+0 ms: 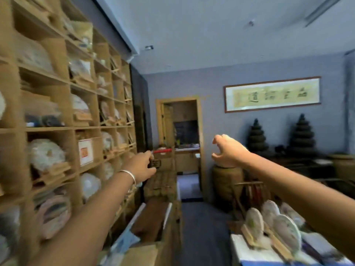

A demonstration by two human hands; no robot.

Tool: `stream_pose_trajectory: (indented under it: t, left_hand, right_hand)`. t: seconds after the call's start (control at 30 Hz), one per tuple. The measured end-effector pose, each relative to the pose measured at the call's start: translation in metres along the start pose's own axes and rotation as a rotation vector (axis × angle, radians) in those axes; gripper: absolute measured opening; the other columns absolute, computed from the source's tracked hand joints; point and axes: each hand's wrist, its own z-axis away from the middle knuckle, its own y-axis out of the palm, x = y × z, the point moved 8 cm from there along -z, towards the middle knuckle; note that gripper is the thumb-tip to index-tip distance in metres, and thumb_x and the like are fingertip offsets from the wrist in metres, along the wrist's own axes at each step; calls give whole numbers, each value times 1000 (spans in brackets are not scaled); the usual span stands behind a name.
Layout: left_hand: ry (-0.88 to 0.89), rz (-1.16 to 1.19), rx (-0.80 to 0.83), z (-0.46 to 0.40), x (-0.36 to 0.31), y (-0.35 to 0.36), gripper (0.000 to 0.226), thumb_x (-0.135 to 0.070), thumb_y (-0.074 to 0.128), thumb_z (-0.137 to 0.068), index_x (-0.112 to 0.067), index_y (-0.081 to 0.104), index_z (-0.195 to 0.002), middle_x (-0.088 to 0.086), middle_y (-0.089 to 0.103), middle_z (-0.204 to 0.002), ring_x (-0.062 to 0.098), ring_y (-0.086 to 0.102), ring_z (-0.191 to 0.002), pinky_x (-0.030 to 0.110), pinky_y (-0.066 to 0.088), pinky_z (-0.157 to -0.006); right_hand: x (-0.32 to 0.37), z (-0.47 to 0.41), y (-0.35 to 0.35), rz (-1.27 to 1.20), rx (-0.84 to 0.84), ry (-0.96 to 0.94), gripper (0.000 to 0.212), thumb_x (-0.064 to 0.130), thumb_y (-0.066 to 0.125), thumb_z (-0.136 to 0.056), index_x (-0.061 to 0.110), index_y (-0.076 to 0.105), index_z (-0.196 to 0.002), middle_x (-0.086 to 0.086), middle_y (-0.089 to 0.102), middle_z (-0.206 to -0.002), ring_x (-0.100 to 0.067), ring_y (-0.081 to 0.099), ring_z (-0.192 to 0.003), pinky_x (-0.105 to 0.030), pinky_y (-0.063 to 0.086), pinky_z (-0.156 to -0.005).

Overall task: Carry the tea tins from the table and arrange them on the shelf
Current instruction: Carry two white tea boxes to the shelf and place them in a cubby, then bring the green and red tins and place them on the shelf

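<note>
Both my arms reach forward at chest height in a blurred view. My left hand, with a silver bangle on the wrist, is seen from the back beside the wooden shelf. Its fingers curl away from me, and a small dark shape shows at their tips; whether they hold it is unclear. My right hand hovers in mid-air with fingers apart and curled like a claw, holding nothing. I cannot make out any tea tin. The shelf's compartments hold wrapped round tea cakes and boxes.
A table at the lower right carries round tea cakes on wooden stands. Cardboard boxes and a low cabinet line the shelf's foot. An aisle runs ahead to a doorway. A large clay jar stands to the right of it.
</note>
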Motion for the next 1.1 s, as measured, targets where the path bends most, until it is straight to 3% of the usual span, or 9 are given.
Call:
stream_pose_trajectory:
  t: [0.27, 0.4, 0.5, 0.6, 0.73, 0.93, 1.1]
  left_hand:
    - [241, 269, 395, -52, -297, 222, 44, -36, 62, -83, -18, 51, -122, 2, 63, -111, 19, 58, -100, 28, 43, -79]
    - [381, 294, 526, -49, -429, 306, 51, -39, 62, -82, -17, 50, -127, 2, 63, -112, 18, 59, -99, 27, 45, -83]
    - [471, 281, 580, -49, -505, 344, 51, -38, 62, -82, -15, 50, -126, 5, 63, -118, 23, 59, -108, 30, 46, -90]
    - [565, 277, 651, -47, -569, 379, 51, -39, 61, -86, -13, 48, -128, 8, 58, -123, 25, 56, -111, 33, 45, -92]
    - [664, 282, 734, -41, -637, 430, 53, -37, 62, -85, -11, 45, -128, 11, 57, -125, 28, 56, -110, 31, 43, -84]
    - [768, 215, 872, -32, -712, 527, 70, -46, 65, -81, -11, 38, -136, 9, 51, -132, 26, 52, -116, 30, 43, -87]
    - [790, 156, 912, -51, -752, 604, 73, -48, 64, -78, -16, 38, -139, 8, 51, -135, 24, 51, -120, 37, 45, -99]
  right_hand:
    - [-321, 131, -66, 232, 126, 444, 49, 32, 60, -88, 5, 49, -127, -19, 53, -127, -35, 53, -117, -42, 46, -96]
    - [-434, 200, -61, 301, 238, 586, 51, 33, 60, -89, 5, 46, -128, -20, 50, -130, -35, 50, -120, -40, 45, -97]
    - [-493, 243, -56, 328, 310, 655, 48, 33, 61, -87, 6, 46, -123, -19, 51, -125, -36, 52, -115, -37, 45, -88]
    - [-540, 275, -56, 342, 367, 720, 38, 29, 59, -85, 9, 47, -116, -16, 52, -116, -35, 55, -108, -36, 44, -76]
    - [-595, 309, -51, 367, 414, 799, 49, 32, 62, -85, 10, 45, -126, -14, 50, -124, -31, 52, -112, -36, 45, -82]
    - [-675, 327, -18, 399, 522, 829, 54, 34, 68, -82, 8, 46, -124, -16, 50, -125, -30, 51, -111, -41, 48, -91]
    - [-741, 323, 27, 423, 617, 837, 49, 25, 67, -83, 8, 45, -124, -16, 49, -121, -30, 52, -106, -35, 44, -73]
